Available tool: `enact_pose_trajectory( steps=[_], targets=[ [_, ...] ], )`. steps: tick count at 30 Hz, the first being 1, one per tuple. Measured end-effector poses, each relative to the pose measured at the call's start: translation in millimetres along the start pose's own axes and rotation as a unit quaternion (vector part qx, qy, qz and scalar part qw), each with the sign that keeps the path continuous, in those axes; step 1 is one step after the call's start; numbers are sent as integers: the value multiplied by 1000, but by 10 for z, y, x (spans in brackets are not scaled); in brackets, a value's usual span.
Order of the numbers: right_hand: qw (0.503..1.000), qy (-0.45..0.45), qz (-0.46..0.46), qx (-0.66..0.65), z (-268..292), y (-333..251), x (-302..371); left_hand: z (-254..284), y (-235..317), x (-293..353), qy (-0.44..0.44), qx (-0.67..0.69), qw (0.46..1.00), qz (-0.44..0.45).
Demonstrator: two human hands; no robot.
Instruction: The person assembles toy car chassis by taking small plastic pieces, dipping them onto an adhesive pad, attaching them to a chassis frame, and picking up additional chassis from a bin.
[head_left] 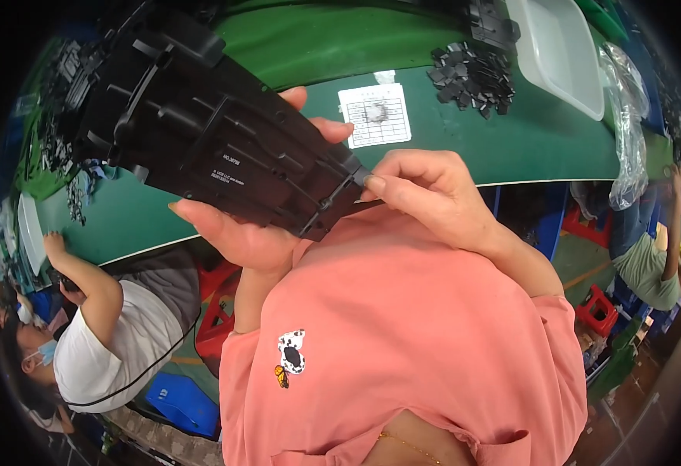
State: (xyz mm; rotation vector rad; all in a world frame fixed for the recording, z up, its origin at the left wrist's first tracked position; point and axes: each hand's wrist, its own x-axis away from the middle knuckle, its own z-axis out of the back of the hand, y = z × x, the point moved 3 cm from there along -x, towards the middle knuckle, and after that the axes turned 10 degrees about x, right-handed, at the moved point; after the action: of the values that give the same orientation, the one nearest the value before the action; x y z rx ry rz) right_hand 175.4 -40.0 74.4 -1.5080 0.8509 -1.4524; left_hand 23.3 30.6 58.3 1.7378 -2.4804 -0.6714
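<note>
A large black moulded plastic housing point(232, 140) with ribs and posts is held up at a slant over the bench. My left hand point(243, 242) grips its narrower end, thumb along the near edge and fingertips showing past the far edge. At that narrow end sits a small dark grey plastic piece point(347, 165). My right hand point(437, 202) pinches this piece between thumb and forefinger, against the housing's end. Whether the piece is fixed to the housing I cannot tell.
A printed sheet point(389, 133) lies on the green bench point(542, 147) beyond my hands. Farther right are a pile of small black pieces point(472, 78), a white tub point(562, 54) and clear plastic bags point(628, 116). A person in a white shirt point(123, 342) works at left; another person point(643, 268) is at right.
</note>
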Motion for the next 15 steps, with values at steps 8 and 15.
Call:
enact_pose_trajectory(
  steps=[8,15],
  targets=[
    [997,7,26,-71,-19,58,-8,-5,-36,-22,-1,-16,1000,-12],
    [906,201,201,313,489,62,88,248,163,-90,84,62,995,8]
  ],
)
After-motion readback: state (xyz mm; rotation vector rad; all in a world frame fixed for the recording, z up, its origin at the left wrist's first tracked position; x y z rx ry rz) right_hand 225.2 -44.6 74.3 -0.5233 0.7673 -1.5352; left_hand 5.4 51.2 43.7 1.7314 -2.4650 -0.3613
